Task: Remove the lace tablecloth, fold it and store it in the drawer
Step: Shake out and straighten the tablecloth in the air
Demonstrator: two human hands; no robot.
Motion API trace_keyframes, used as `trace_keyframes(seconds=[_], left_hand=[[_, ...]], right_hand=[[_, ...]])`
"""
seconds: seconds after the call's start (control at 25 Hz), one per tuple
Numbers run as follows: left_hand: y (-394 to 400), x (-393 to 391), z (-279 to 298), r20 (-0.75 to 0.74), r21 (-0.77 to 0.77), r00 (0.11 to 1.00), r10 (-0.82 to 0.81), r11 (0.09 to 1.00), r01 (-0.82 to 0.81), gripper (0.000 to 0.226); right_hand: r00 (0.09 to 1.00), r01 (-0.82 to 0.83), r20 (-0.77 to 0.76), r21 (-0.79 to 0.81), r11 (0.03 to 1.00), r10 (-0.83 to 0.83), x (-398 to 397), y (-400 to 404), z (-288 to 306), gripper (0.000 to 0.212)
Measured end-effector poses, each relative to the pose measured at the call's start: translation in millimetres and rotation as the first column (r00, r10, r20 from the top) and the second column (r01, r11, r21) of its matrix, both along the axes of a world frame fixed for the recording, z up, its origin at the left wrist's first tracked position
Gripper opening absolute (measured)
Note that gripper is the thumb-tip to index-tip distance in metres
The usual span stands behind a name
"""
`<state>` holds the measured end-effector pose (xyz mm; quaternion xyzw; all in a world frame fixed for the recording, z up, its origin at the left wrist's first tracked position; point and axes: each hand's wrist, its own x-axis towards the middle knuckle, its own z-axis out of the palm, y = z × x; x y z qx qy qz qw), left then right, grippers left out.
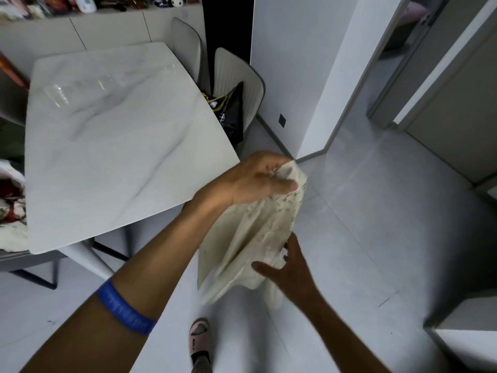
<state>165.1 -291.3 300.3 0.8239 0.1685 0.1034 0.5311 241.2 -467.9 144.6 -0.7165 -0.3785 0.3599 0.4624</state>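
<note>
The cream lace tablecloth (252,238) hangs bunched in the air to the right of the white marble table (113,135), off its near right corner. My left hand (258,179) grips the cloth's top end with fingers curled over it. Lower down, my right hand (287,267) holds the lower folds, thumb and fingers spread against the fabric. The tabletop is bare. No drawer shows in view.
Two grey chairs (234,74) stand at the table's far right, one with a black bag (232,111) on it. A white wall corner (309,109) and doorways lie to the right. Another chair with fabric (10,211) sits at the left. My slippered foot (200,337) stands on grey floor.
</note>
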Motion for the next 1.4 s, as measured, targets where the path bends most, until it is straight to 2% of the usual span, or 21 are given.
trace_keyframes(seconds=[0.08,0.16,0.2,0.28,0.32,0.36,0.44,0.52,0.6,0.68,0.8,0.88,0.92,0.96,1.04,1.08,1.12,1.2,1.28,1.32,1.4], left_hand=[[3.2,15.4,28.3,0.058,0.049,0.998,0.013,0.999,-0.016,0.014],[8.6,30.0,56.5,0.120,0.057,0.993,0.017,0.998,-0.024,0.020],[12.5,37.5,67.1,0.134,0.085,0.991,0.013,0.996,-0.024,0.024],[24.6,53.3,71.9,0.136,0.188,0.988,0.066,0.978,-0.092,0.027],[35.3,60.7,65.2,0.140,0.245,0.974,0.176,0.947,-0.206,0.027],[46.9,63.0,53.2,0.141,0.293,0.929,0.341,0.882,-0.369,0.030],[59.5,44.7,12.9,0.096,0.222,0.754,0.650,0.724,-0.653,0.047],[48.3,8.9,-48.4,0.024,0.025,0.659,0.752,0.659,-0.752,0.047],[6.6,-33.3,-121.3,-0.077,-0.206,0.684,0.725,0.660,-0.723,0.024],[-47.7,-77.1,-177.3,-0.166,-0.354,0.804,0.571,0.726,-0.590,0.023],[-98.0,-119.7,-222.2,-0.175,-0.412,0.871,0.460,0.769,-0.489,0.071],[-111.3,-116.4,-230.3,-0.157,-0.320,0.885,0.437,0.826,-0.465,0.099],[-116.2,-109.0,-229.4,-0.187,-0.221,0.875,0.447,0.848,-0.481,0.103],[-121.1,-100.1,-228.4,-0.223,-0.125,0.843,0.489,0.844,-0.522,0.091],[-120.7,-86.2,-226.6,-0.235,-0.019,0.724,0.649,0.741,-0.671,0.040],[-113.4,-82.4,-223.6,-0.240,-0.023,0.662,0.710,0.678,-0.735,0.025],[-103.3,-78.8,-221.3,-0.240,-0.041,0.638,0.732,0.649,-0.759,0.026],[-84.8,-67.2,-213.0,-0.244,-0.078,0.688,0.684,0.693,-0.717,0.063],[-73.7,-43.6,-199.9,-0.273,-0.037,0.741,0.613,0.763,-0.645,0.097],[-69.4,-29.1,-192.5,-0.288,-0.012,0.747,0.599,0.778,-0.628,0.105],[-58.6,-4.6,-179.3,-0.279,-0.028,0.720,0.636,0.744,-0.668,0.110]], right_hand=[[0.966,0.254,-0.064,0.022,0.967,-0.252,-29.3,-0.1,-16.5,0.096],[0.880,0.410,-0.260,-0.002,0.912,-0.397,-35.5,7.6,-24.5,0.081],[0.877,0.399,-0.268,-0.056,0.915,-0.398,-33.0,14.0,-26.7,0.063],[0.960,0.257,-0.071,-0.173,0.951,-0.272,-19.3,25.4,-24.5,0.025],[0.980,0.193,-0.002,-0.187,0.963,-0.197,-12.2,31.5,-19.2,0.021],[0.986,0.161,-0.009,-0.176,0.971,-0.165,-5.5,38.2,-12.1,0.022],[0.943,0.179,-0.258,-0.135,0.974,-0.209,6.9,52.1,7.0,0.019],[0.768,0.258,-0.565,-0.155,0.954,-0.300,18.5,70.1,28.1,0.019],[0.600,0.307,-0.722,-0.192,0.932,-0.346,23.2,90.3,48.5,0.018],[0.489,0.376,-0.785,-0.205,0.904,-0.381,23.1,107.7,65.2,0.016],[0.394,0.457,-0.825,-0.207,0.865,-0.406,23.4,121.6,79.8,0.015],[0.342,0.479,-0.854,-0.201,0.855,-0.393,22.6,125.9,86.1,0.015],[0.316,0.487,-0.869,-0.196,0.851,-0.381,21.7,127.3,88.9,0.015],[0.295,0.493,-0.881,-0.192,0.849,-0.370,21.2,128.6,92.0,0.015],[0.255,0.508,-0.902,-0.182,0.842,-0.349,22.1,130.6,102.9,0.015],[0.238,0.526,-0.909,-0.176,0.832,-0.342,24.9,130.5,109.9,0.013],[0.228,0.549,-0.912,-0.169,0.818,-0.341,29.6,129.4,117.1,0.011],[0.201,0.596,-0.920,-0.158,0.787,-0.336,38.3,125.6,133.1,0.011],[0.169,0.604,-0.939,-0.141,0.785,-0.299,37.9,122.7,146.5,0.019],[0.160,0.587,-0.951,-0.124,0.800,-0.265,33.6,121.6,152.0,0.021],[0.160,0.543,-0.967,-0.084,0.836,-0.201,26.6,118.4,162.2,0.020]])
